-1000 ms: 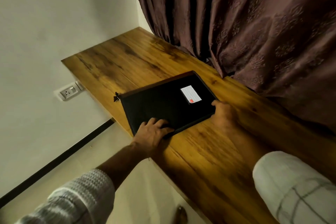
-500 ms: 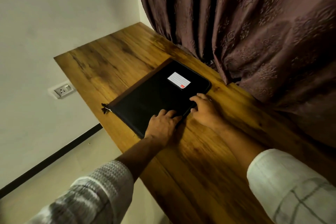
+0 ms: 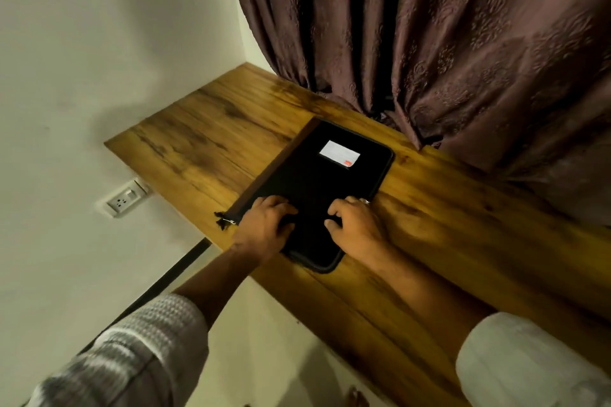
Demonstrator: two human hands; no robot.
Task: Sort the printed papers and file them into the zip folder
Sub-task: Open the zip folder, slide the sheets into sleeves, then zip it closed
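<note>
We are resting both hands on the black zip folder (image 3: 317, 182), which is lying flat and closed on the wooden counter (image 3: 198, 149), near the curtain (image 3: 429, 43). Our left hand (image 3: 264, 230) is lying on its near left part and our right hand (image 3: 355, 225) by its right edge. Both have loosely bent fingers and are gripping nothing. A white label (image 3: 339, 153) is showing at the folder's far end.

1 head camera looks down, perhaps tilted, near the desk (image 3: 463, 208).
</note>
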